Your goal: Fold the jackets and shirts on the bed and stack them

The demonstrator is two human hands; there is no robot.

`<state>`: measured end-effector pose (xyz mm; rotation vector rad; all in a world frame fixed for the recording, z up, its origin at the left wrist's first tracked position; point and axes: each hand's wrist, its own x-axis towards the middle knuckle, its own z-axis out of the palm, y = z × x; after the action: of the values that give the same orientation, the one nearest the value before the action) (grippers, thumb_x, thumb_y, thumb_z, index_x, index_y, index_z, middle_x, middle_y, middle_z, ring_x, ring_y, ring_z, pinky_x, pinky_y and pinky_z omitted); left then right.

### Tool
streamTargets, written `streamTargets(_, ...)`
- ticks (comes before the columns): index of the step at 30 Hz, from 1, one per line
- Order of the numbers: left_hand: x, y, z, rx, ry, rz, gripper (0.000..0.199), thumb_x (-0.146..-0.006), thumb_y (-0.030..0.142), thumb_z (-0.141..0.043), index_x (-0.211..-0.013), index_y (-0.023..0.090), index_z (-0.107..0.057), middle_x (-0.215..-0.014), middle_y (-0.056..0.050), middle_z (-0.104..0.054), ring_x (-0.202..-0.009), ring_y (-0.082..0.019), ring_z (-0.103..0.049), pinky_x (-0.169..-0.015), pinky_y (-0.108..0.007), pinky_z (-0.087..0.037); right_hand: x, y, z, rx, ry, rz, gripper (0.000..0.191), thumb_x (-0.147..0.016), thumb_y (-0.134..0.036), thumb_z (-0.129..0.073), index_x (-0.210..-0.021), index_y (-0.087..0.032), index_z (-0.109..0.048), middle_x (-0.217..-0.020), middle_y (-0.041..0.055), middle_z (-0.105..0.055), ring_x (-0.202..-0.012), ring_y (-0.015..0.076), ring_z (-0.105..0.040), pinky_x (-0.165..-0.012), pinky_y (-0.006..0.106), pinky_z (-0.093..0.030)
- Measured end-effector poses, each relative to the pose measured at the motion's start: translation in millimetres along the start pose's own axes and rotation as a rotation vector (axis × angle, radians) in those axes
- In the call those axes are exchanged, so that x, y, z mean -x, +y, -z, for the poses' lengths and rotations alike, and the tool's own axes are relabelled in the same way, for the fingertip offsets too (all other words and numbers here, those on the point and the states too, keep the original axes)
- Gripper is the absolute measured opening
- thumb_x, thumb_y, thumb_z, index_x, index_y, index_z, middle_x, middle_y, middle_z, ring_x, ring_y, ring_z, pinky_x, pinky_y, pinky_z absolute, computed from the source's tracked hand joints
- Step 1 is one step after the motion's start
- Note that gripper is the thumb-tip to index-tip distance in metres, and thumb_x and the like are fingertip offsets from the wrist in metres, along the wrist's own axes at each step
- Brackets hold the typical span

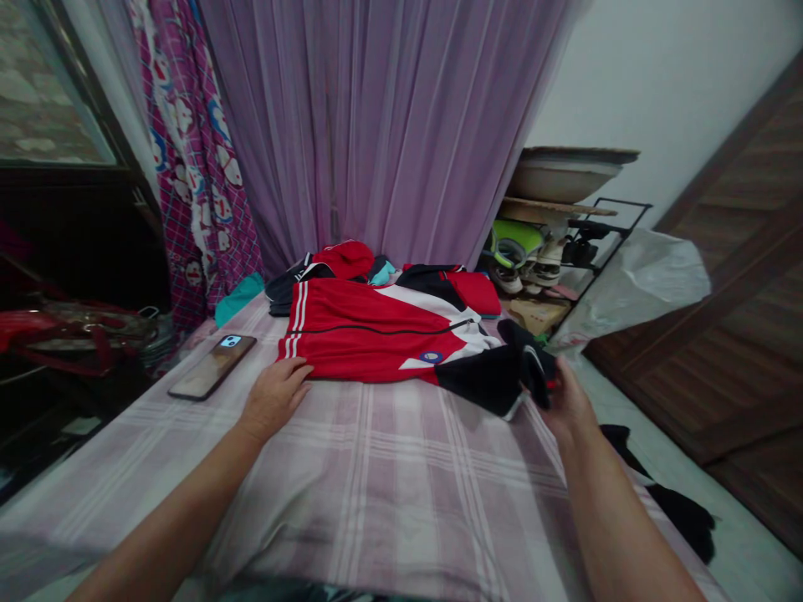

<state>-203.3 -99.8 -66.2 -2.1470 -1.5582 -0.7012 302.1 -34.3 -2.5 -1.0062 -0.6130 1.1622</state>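
A red, white and black zip jacket [364, 339] lies spread on the plaid cloth [401, 485], its zip side up and its white-striped hem to the left. My left hand [279, 391] rests on the near corner of that hem, fingers stretched out flat over the fabric. At the other end, my right hand [568, 397] grips the jacket's black sleeve [530, 359], which is bent up and bunched near the bed's right edge. My right fingertips are partly hidden behind the cloth. A round blue badge [431, 357] shows on the jacket's chest.
A phone [213, 368] lies left of the jacket. Behind it are a heap of red and dark clothes [342, 261] and a folded red and black garment [473, 293]. A shoe rack [545, 259] stands right; black clothing [681, 514] lies on the floor. Purple curtains [376, 125] hang behind.
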Motion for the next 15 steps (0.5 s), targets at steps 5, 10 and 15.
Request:
streamTargets(5,-0.9,-4.7,1.8,0.015,-0.095,0.134,0.026,-0.091,0.032,-0.051,-0.105,0.021,-0.069,-0.116,-0.012,-0.071,-0.107,-0.028,-0.065,-0.092,-0.044,-0.05,-6.1,10.7,5.3,-0.046,0.055,0.051,0.037,-0.084,-0.048,-0.052,-0.116,-0.032,-0.049,-0.121,0.0049,-0.059,-0.111,0.0192,-0.065,-0.095,0.047,-0.055)
streamTargets(10,-2.7,-3.5,2.6,0.032,-0.112,0.167,0.023,-0.092,0.029,-0.046,-0.091,0.021,-0.067,-0.113,-0.012,-0.071,-0.105,-0.028,-0.064,-0.09,-0.045,-0.05,-10.3,20.0,0.2,0.556,-0.003,0.381,0.057,-0.082,-0.054,-0.055,-0.133,-0.031,-0.047,-0.139,0.009,-0.052,-0.128,0.0277,-0.053,-0.099,0.05,-0.052)
streamTargets(15,-5.1,1.5,10.7,0.061,0.075,0.159,0.024,-0.096,0.028,-0.041,-0.092,0.02,-0.063,-0.114,-0.013,-0.069,-0.11,-0.026,-0.061,-0.094,-0.043,-0.048,12.0,55.1,-36.9,1.354,-0.474,0.828,0.042,-0.083,-0.027,-0.055,-0.124,-0.026,-0.063,-0.136,0.0081,-0.062,-0.138,0.0332,-0.042,-0.115,0.059,-0.028)
